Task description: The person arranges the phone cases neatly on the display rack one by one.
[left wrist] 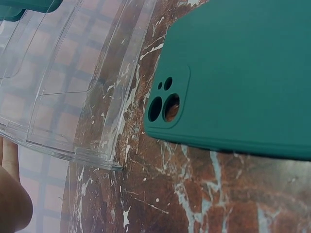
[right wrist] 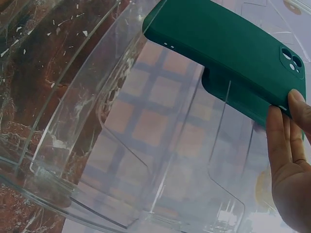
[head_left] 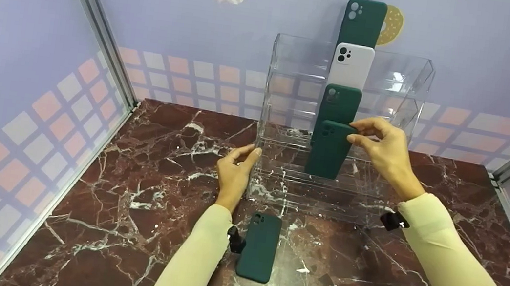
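My right hand (head_left: 380,142) pinches a dark green phone case (head_left: 330,150) by its upper right edge, between thumb and fingers. The case stands nearly upright at a front tier of the clear stepped display rack (head_left: 296,52), camera cutouts at the top. In the right wrist view the green case (right wrist: 218,43) slants across the rack, thumb on its near face. My left hand (head_left: 235,172) rests at the rack's left side, its fingers (left wrist: 9,160) loosely extended beside the clear wall. Another green phone case (head_left: 259,249) lies flat on the marbled table, below the left wrist in the head view.
Behind the held case, another green case (head_left: 340,106), a white case (head_left: 352,69) and a taller green case (head_left: 363,27) stand in a column on the higher tiers. A patterned wall (head_left: 192,21) closes off the back of the dark red marbled table (head_left: 126,224).
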`<act>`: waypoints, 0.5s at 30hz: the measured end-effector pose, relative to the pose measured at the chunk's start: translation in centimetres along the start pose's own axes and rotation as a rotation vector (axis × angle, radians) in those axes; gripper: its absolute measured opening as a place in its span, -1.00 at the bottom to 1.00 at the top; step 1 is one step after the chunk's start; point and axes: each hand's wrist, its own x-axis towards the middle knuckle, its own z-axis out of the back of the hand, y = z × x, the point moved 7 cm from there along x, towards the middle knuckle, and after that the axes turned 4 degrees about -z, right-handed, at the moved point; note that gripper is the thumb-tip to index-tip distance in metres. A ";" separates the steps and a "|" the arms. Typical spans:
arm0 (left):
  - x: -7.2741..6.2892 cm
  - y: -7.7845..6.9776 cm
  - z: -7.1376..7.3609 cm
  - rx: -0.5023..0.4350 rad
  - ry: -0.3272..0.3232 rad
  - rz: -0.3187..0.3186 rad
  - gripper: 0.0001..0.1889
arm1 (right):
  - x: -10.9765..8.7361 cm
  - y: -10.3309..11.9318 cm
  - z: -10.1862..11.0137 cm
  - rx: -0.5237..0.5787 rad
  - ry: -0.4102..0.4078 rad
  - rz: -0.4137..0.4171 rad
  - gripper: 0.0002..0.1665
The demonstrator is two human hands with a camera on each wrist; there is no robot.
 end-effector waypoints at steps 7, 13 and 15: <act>0.0 0.0 0.0 -0.003 -0.005 0.003 -0.74 | 0.2 -0.6 -0.5 -0.045 0.026 -0.027 -0.66; 0.0 -0.1 0.0 -0.006 -0.002 -0.004 -0.77 | 0.1 -1.0 -0.8 -0.055 0.036 -0.050 -0.67; 0.0 -0.1 0.0 -0.006 -0.002 -0.002 -0.79 | 0.1 -1.0 -0.8 -0.059 0.037 -0.051 -0.67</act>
